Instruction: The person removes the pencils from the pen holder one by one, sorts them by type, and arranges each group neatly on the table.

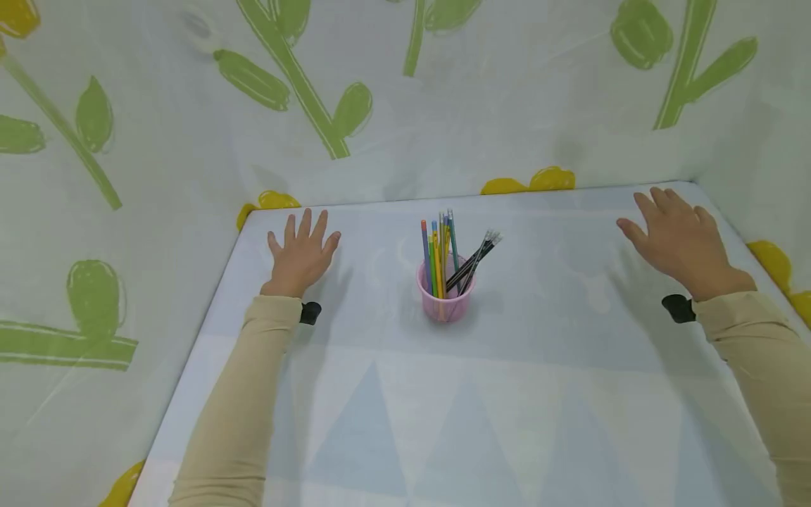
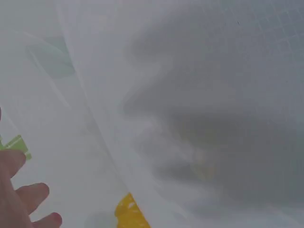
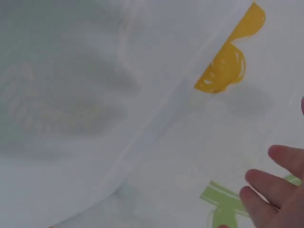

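A pink cup [image 1: 445, 307] stands upright near the middle of the table, full of several coloured pencils [image 1: 437, 260] and a few dark sticks with pale tips [image 1: 472, 264] that lean to the right. To the left of the cup is my left hand [image 1: 300, 255], fingers spread and holding nothing. My right hand [image 1: 684, 243] is over the far right part of the table, its fingers extended and nothing in them. Both hands are apart from the cup. Fingertips of the left hand [image 2: 21, 194] and right hand [image 3: 275, 190] show at the edges of the wrist views.
The table [image 1: 380, 338] has a pale cover with light blue triangles. Pale curtains [image 1: 507, 91] with green leaves and yellow flowers stand along its back and sides. Each sleeve ends near a small black wrist piece, such as the left one [image 1: 310, 313].
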A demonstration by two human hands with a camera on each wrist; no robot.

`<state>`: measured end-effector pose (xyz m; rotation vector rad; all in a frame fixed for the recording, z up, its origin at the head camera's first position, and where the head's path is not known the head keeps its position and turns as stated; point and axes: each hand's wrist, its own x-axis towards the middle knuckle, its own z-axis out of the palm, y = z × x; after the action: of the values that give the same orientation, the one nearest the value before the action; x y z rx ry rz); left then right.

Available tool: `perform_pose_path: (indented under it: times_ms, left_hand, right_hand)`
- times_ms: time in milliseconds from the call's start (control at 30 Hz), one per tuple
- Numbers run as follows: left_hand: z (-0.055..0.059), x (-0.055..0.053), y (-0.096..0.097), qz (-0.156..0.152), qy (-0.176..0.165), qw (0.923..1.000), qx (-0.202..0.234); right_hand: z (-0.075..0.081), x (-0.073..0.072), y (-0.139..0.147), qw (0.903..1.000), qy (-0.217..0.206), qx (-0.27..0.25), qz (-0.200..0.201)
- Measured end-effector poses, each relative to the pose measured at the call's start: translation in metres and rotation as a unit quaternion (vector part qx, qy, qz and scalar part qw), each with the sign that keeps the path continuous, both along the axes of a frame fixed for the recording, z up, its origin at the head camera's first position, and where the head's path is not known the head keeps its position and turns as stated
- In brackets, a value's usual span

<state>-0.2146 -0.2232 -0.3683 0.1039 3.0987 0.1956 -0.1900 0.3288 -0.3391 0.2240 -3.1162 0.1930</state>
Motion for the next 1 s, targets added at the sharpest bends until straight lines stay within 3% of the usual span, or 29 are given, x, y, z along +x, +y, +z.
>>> perform_pose_path:
  times_ms: [133,233,367,500,733,1000]
  left_hand:
    - [-0.002,0.005,0.01,-0.028,0.096,0.9944,0.037]
    - [-0.002,0.012,0.021,-0.051,0.152,0.9838,0.079]
    - [-0.001,0.022,0.034,-0.067,0.177,0.9725,0.136]
    - [-0.004,0.028,0.043,-0.071,0.172,0.9625,0.197]
    - [-0.019,0.042,0.057,-0.088,0.123,0.9466,0.285]
    - [-0.037,0.047,0.073,-0.064,0.095,0.9139,0.389]
  right_hand:
    - [-0.004,0.006,-0.011,0.9938,0.1,-0.047,-0.016]
    - [-0.012,0.014,-0.02,0.9878,0.127,-0.088,-0.021]
    - [-0.022,0.023,-0.03,0.9837,0.133,-0.12,-0.015]
    - [-0.029,0.025,-0.041,0.9788,0.123,-0.164,-0.004]
    - [-0.048,0.028,-0.065,0.9638,0.096,-0.249,-0.001]
    - [-0.059,0.031,-0.096,0.9362,0.101,-0.336,0.017]
